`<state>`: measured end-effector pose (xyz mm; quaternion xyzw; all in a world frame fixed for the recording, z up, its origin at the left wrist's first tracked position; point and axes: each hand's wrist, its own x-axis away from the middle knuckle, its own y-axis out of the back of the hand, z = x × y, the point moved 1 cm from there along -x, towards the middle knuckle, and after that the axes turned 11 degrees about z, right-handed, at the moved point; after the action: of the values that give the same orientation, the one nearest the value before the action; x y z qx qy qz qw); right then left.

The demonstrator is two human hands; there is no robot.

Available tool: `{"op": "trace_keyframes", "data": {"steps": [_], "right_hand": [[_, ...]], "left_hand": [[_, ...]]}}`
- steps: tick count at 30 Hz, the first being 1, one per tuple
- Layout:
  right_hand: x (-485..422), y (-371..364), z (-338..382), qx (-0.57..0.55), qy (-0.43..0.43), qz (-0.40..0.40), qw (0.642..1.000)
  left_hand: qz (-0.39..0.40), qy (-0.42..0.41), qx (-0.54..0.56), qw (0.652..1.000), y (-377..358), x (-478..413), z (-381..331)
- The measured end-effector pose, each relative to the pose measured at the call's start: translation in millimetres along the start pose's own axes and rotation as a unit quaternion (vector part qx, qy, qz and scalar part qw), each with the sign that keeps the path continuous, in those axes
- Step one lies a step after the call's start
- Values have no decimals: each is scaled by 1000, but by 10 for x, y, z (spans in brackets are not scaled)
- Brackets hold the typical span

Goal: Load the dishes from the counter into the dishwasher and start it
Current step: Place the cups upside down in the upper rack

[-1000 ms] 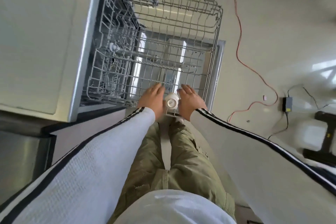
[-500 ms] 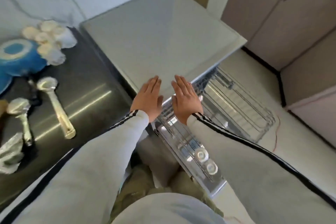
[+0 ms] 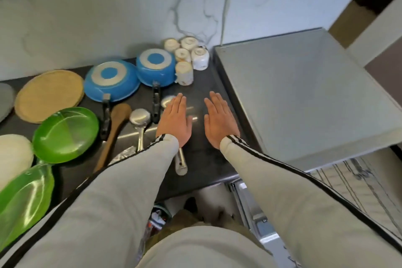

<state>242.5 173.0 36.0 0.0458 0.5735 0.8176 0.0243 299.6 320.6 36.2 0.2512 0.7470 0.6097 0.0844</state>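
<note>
hands moved off the dishwasher rack (image 3: 356, 183) and back over the surface (image 3: 200, 89). left hand (image 3: 175, 121) and right hand (image 3: 219, 122) both flat, fingers straight, holding nothing. looks like one cup is loaded. remaining cups (image 3: 200, 57) are clustered at the back, just past the fingertips. blue pans (image 3: 112, 80) and green plates (image 3: 65, 135) still to load.

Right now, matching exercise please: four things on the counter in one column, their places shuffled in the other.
1. cluster of white ceramic cups
2. long wooden spoon
3. round tan flat disc
4. green translucent plates

A. between a black pan handle and a shiny steel ladle
B. back corner, beside the grey dishwasher top
C. left front of the dark counter
D. left rear, near the marble wall

Pairs: 1-B, 2-A, 3-D, 4-C
</note>
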Motion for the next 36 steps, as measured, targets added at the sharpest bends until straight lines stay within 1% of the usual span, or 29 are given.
{"op": "trace_keyframes", "data": {"steps": [6,9,11,14,16,18,19,23,25,27,30,33,36], "right_hand": [[-696,-53,337,-14,25,11,1000],[-1035,-63,365,-25,9,3,1000],[-1256,-40,334,-45,-16,-15,999],[-1579,60,220,-69,-58,-20,996],[-1796,145,92,-25,-63,0,998],[-2011,202,-50,46,-43,32,998],[-2121,222,-117,59,-37,49,996],[-2502,221,-295,46,-62,133,988],[-2611,209,-316,25,-66,147,987],[-2666,206,-320,7,-60,145,988],[-2631,225,-329,-9,-57,117,991],[-2455,254,-347,-34,-42,76,996],[-2141,284,-369,-77,-53,44,995]], "left_hand": [[-20,75,35,996,238,-311,493],[-27,95,24,995,361,-507,625],[-31,79,8,996,475,-687,630],[-18,13,-50,999,568,-1023,532],[-5,-23,-63,998,596,-1268,435],[16,-40,-89,995,627,-1470,324],[27,-44,-107,993,644,-1553,276],[36,-21,-113,993,656,-1740,209],[38,-16,-127,991,643,-1776,204],[47,-5,-132,990,643,-1802,188],[54,13,-131,990,640,-1773,137],[28,19,-125,992,651,-1644,92],[2,16,-106,994,662,-1480,30]]}}
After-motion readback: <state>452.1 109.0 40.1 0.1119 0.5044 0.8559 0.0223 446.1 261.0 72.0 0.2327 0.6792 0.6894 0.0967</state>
